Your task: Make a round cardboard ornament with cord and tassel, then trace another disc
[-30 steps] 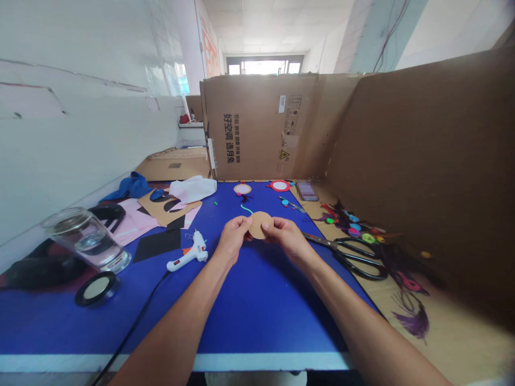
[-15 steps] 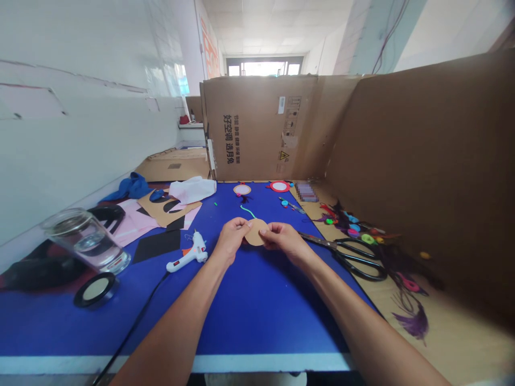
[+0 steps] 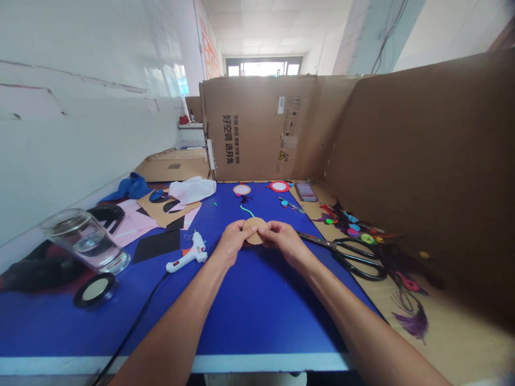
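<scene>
Both hands grip a small round tan cardboard disc (image 3: 256,237) above the blue table. My left hand (image 3: 234,240) pinches its left side, the thumb lying flat on its face. From the right, my right hand (image 3: 285,239) holds the other edge with its thumb on top. Fingers behind the disc are hidden. A thin light-green cord (image 3: 247,211) sticks out past the disc's far edge. To the left lies a white hot glue gun (image 3: 188,254) with a black cable. Large black-handled scissors (image 3: 341,253) rest right of my right hand.
A glass jar of water (image 3: 90,241) and its round lid (image 3: 96,289) stand at left, near pink, black and tan sheets. Two round framed pieces (image 3: 242,190) (image 3: 279,186) lie at the back. Beads and tassels (image 3: 354,225) lie at right. Cardboard walls (image 3: 257,128) enclose the back and right.
My left thumb has slid inward across the disc, closer to the right thumb. The disc has otherwise barely moved.
</scene>
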